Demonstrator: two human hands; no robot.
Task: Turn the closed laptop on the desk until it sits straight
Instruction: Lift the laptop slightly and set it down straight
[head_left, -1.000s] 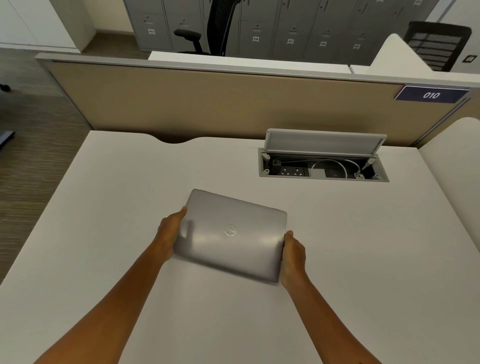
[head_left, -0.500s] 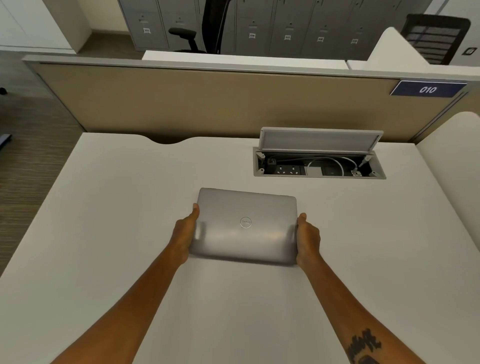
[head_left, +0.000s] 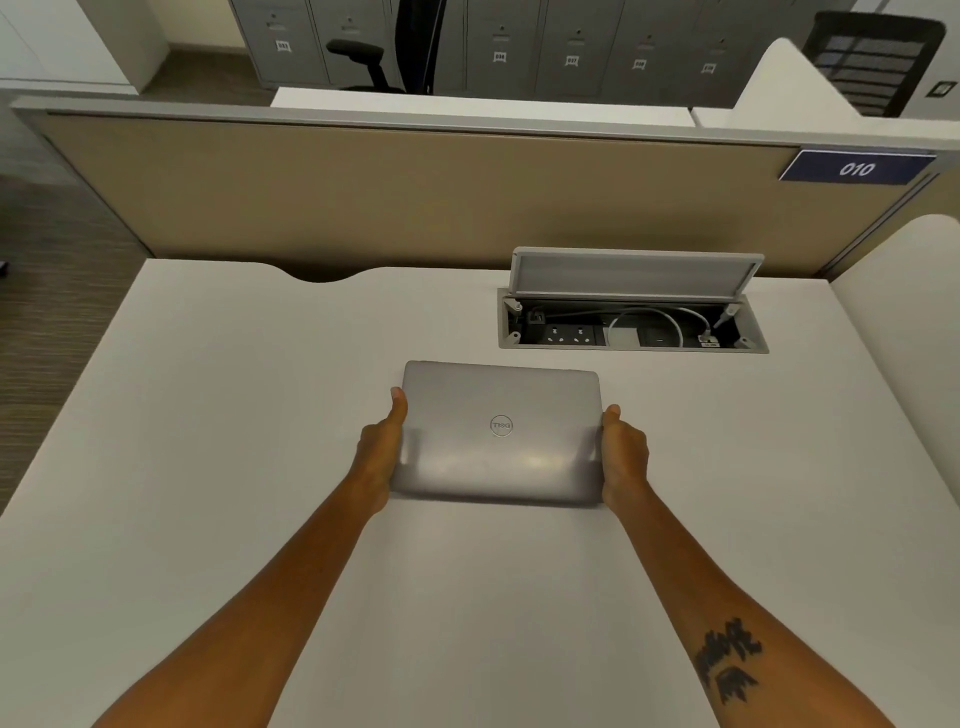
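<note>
A closed silver laptop (head_left: 498, 431) with a round logo on its lid lies flat on the white desk (head_left: 208, 441), near the middle. Its long edges run nearly parallel to the desk's back edge. My left hand (head_left: 382, 447) grips the laptop's left side, thumb on the lid. Gripping the right side the same way is my right hand (head_left: 623, 452). The fingers of both hands are hidden under the laptop's edges.
An open cable box (head_left: 631, 327) with sockets and a white cable is sunk into the desk just behind and right of the laptop, its lid (head_left: 634, 273) standing up. A tan partition (head_left: 415, 197) closes the back. Another desk's edge (head_left: 904, 322) rises at right.
Both hands turned the laptop counter-clockwise from a tilted pose, right end nearer me, to nearly square with the desk. It also shifted slightly right and away from me.
</note>
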